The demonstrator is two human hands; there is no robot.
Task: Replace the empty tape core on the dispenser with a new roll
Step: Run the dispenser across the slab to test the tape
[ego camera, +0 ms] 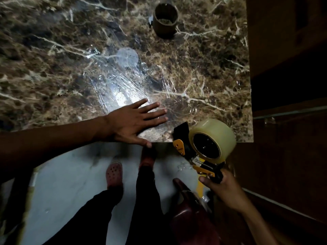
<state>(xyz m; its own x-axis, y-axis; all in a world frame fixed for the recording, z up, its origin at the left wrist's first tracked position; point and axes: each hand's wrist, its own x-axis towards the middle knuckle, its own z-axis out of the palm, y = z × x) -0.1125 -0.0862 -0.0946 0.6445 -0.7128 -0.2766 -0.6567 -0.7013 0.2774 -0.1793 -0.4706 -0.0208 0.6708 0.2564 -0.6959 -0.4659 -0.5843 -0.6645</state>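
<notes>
Brown marble, veined with white, makes up the table top (53,50) that fills the upper part of the frame. Near its top edge, right of centre, the empty tape core (166,19) stands upright on its end, a plain cardboard tube, well apart from both hands. A crumpled sheet of clear plastic film (122,82) lies spread over the middle of the marble and catches a bright glare.

The left hand (134,121) comes in from the left of the frame and lies flat, palm down, fingers spread wide and holding nothing, on the near edge of the table and the edge of the film. At the lower right, the right hand (224,188) is wrapped around the handle of the tape dispenser (184,147), a yellow and black tool held at the table's near right corner. The new roll (215,137) of clear tape sits on the dispenser's hub, its open side facing the camera.

Below the table edge, in the lower middle of the frame, two feet in perforated clogs (114,174) stand on a pale floor (62,183).
</notes>
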